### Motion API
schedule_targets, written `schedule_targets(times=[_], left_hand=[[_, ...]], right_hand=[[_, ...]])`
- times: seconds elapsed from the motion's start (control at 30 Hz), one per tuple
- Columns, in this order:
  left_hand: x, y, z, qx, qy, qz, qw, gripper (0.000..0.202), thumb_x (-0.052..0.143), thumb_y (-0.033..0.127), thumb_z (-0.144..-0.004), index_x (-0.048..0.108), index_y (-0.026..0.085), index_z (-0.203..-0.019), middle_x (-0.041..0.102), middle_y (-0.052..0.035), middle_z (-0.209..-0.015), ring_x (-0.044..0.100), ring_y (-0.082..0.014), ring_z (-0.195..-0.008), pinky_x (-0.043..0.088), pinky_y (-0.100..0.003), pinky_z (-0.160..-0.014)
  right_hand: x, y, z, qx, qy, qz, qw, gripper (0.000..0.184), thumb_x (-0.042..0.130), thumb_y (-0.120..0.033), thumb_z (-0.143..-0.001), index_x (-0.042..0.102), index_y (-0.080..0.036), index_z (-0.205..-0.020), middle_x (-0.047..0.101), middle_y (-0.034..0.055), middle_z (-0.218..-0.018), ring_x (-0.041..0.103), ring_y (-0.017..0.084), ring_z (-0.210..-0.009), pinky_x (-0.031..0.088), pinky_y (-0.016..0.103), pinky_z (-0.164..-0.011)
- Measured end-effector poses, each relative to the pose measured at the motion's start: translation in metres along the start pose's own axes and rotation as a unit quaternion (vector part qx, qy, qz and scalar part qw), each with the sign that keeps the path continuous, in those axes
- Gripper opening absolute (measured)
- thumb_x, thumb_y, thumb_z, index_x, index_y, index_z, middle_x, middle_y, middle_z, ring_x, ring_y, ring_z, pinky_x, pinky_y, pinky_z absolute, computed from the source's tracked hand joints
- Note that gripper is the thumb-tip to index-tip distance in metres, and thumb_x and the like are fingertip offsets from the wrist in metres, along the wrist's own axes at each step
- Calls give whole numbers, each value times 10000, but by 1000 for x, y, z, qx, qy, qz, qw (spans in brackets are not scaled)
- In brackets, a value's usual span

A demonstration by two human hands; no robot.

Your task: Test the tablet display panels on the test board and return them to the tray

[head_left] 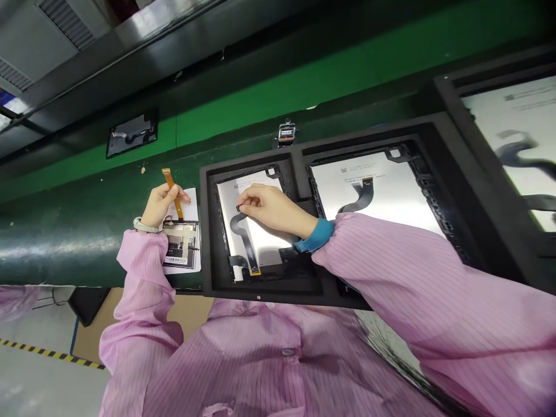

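Observation:
My left hand (160, 202) pinches an orange flex strip (172, 191) that rises from a small dark part on a white sheet (185, 255) lying on the green conveyor belt. My right hand (269, 208) is closed in a pinch on the upper end of a black flex cable (241, 229) that curves across the silver back of a panel (264, 243). That panel lies in the left pocket of a black tray (208, 231). In the tray's right pocket sits a second silver panel (391, 191) with its own black cable (360, 197).
Another black tray (452, 110) with a blurred panel lies at the far right. A small connector piece (285, 134) and a dark flat part (130, 134) rest on the green belt (87, 226) beyond the tray. Below the belt's edge, the floor has yellow-black tape (43, 350).

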State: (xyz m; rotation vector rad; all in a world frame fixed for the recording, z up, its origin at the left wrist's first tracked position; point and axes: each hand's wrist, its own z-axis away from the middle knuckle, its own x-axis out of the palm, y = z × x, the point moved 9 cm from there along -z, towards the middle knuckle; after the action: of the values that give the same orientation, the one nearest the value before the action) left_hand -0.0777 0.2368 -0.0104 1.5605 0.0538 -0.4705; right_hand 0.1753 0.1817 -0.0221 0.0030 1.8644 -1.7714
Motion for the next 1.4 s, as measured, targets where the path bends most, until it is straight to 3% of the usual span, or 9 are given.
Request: schedule_targets(times=[0.13, 0.23, 0.37, 0.47, 0.57, 0.83, 1.07, 1.23, 1.4], left_hand=[[6, 1, 3, 9, -27, 0, 1000, 535, 590, 679, -929, 754, 170, -907, 767, -97, -761, 722, -216, -704, 568, -352, -727], [9, 3, 9, 24, -38, -20, 999, 428, 609, 575, -965, 726, 198, -1130, 778, -66, -797, 722, -210, -750, 552, -353, -774], [17, 21, 17, 90, -34, -33, 995, 415, 544, 536, -1006, 741, 201, -859, 763, -77, -860, 711, -231, -887, 527, -388, -892], [31, 32, 22, 111, -51, -68, 990, 530, 506, 578, -1007, 700, 199, -692, 694, -68, -719, 659, -211, -778, 502, -364, -798], [48, 35, 26, 87, -85, -108, 987, 482, 547, 597, -979, 722, 195, -779, 658, -41, -645, 612, -185, -669, 469, -339, -711], [73, 44, 34, 128, -115, -217, 961, 298, 553, 365, -941, 646, 213, -702, 679, 6, -628, 593, -176, -703, 419, -391, -905], [84, 53, 42, 131, -142, -232, 953, 258, 533, 312, -923, 632, 211, -708, 655, 3, -708, 579, -180, -768, 369, -415, -953], [89, 48, 44, 100, -167, -236, 952, 249, 549, 319, -912, 652, 223, -708, 639, 12, -689, 575, -191, -794, 312, -449, -1026], [90, 46, 42, 99, -167, -206, 959, 222, 593, 310, -886, 671, 237, -691, 611, 18, -639, 557, -203, -752, 300, -476, -1013]], right_hand=[[1, -14, 5, -21, -36, -63, 997, 75, 649, -163, -853, 686, -160, -788, 675, 64, -1013, 621, 150, -894, 525, 333, -853], [16, -27, 12, -45, -140, -212, 966, 156, 711, -305, -854, 663, -165, -806, 709, 71, -1094, 660, 158, -995, 520, 360, -970], [35, -35, 19, -46, -218, -311, 924, 341, 812, -463, -794, 657, -161, -829, 715, 40, -900, 647, 134, -846, 525, 352, -933], [40, -37, 18, -53, -198, -314, 927, 371, 833, -486, -776, 671, -156, -825, 681, 19, -839, 594, 115, -774, 508, 314, -845], [42, -37, 15, -52, -166, -306, 936, 360, 811, -485, -804, 678, -153, -846, 655, 19, -845, 567, 115, -775, 472, 292, -785], [37, -30, 12, -38, -134, -271, 953, 291, 515, -289, -949, 783, -184, -996, 568, 33, -865, 494, 136, -780, 377, 308, -726], [43, -29, 12, -37, -158, -272, 948, 284, 717, -328, -895, 708, -203, -1150, 635, 18, -922, 563, 132, -848, 443, 302, -817], [46, -20, 9, -10, -140, -249, 958, 300, 816, -278, -776, 705, -183, -1038, 591, -28, -769, 547, 106, -725, 471, 277, -731], [46, -13, 11, 33, -123, -207, 970, 379, 861, -434, -741, 727, -170, -978, 647, 6, -777, 606, 146, -785, 519, 344, -819]])
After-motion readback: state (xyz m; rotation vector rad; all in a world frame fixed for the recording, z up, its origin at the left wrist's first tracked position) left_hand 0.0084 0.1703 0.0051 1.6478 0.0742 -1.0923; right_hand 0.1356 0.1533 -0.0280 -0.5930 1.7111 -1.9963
